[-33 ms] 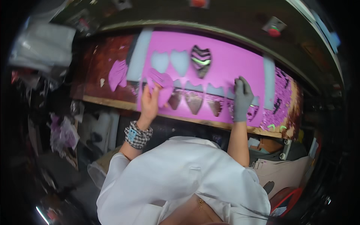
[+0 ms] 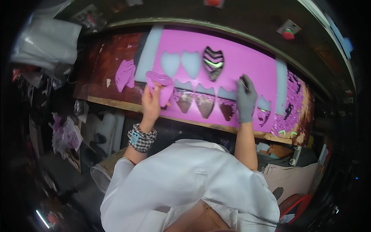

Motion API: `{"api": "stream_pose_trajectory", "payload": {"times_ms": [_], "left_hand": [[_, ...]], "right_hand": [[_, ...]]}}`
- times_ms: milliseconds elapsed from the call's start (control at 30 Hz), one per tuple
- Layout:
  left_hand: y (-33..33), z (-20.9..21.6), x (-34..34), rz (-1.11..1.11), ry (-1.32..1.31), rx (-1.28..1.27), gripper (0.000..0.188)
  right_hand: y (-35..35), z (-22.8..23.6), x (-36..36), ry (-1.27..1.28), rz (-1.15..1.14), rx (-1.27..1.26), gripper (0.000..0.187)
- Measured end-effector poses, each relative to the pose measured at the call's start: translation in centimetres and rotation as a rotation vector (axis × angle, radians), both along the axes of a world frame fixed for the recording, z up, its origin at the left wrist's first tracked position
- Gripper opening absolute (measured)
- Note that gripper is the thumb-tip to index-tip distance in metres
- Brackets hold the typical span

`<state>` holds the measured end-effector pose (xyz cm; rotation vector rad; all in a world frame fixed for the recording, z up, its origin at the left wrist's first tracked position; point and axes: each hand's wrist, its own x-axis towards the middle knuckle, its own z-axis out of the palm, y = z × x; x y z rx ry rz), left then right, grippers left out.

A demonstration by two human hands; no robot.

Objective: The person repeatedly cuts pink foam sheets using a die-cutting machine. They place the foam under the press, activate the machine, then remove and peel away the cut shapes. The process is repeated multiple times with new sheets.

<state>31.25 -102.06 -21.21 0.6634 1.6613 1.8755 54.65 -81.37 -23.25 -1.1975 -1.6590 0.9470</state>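
My bare left hand (image 2: 152, 103) is closed on a small stack of thin pink sheet pieces (image 2: 161, 86), over the left part of a pink sheet (image 2: 247, 58). Over the right part of that sheet hovers my right hand (image 2: 246, 98) in a grey glove, its fingers half bent and slightly apart, with nothing visible in them. Shield-shaped holes are cut in the sheet; two at the back show a pale blue surface (image 2: 191, 65) beneath. Between the hands, at the back, lies a shield-shaped tool (image 2: 213, 63) with black zigzag bands and a bright green strip.
Another pink stack (image 2: 125, 75) rests on the dark red board (image 2: 110, 58) at left. Pink and black scraps (image 2: 290, 104) litter the right end. A dark machine beam (image 2: 247, 23) with red buttons spans the back. Plastic bags (image 2: 46, 46) sit at far left.
My left hand has drawn a little left with the pink stack. My gloved right hand has shifted slightly left over the sheet, its fingers more bent. The whole view has tilted a little.
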Motion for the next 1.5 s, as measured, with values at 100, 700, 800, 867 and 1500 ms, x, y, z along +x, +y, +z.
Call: {"api": "stream_pose_trajectory", "payload": {"times_ms": [100, 700, 800, 867, 1500], "left_hand": [[-2.3, 0.0, -3.0, 0.028, -0.001, 0.083, 0.019], [15.1, 2.0, 2.1, -0.41, 0.187, -0.122, 0.025], [16.4, 2.7, 7.3, -0.567, 0.639, 0.0, 0.033], [15.9, 2.7, 9.9, -0.684, 0.663, 0.113, 0.035], [3.3, -0.1, -9.8, 0.029, 0.649, -0.309, 0.029]], "right_hand": [[0.1, 0.0, -6.1, -0.419, 0.166, 0.491, 0.082], [3.7, 6.0, -0.9, 0.731, 0.078, -0.49, 0.051], [-1.0, 6.8, 0.5, 0.697, 0.087, -0.489, 0.045], [-3.2, 6.5, 0.6, 0.828, 0.036, -0.533, 0.041], [-8.3, 2.9, 14.8, 1.089, -0.271, -0.546, 0.062]]}}
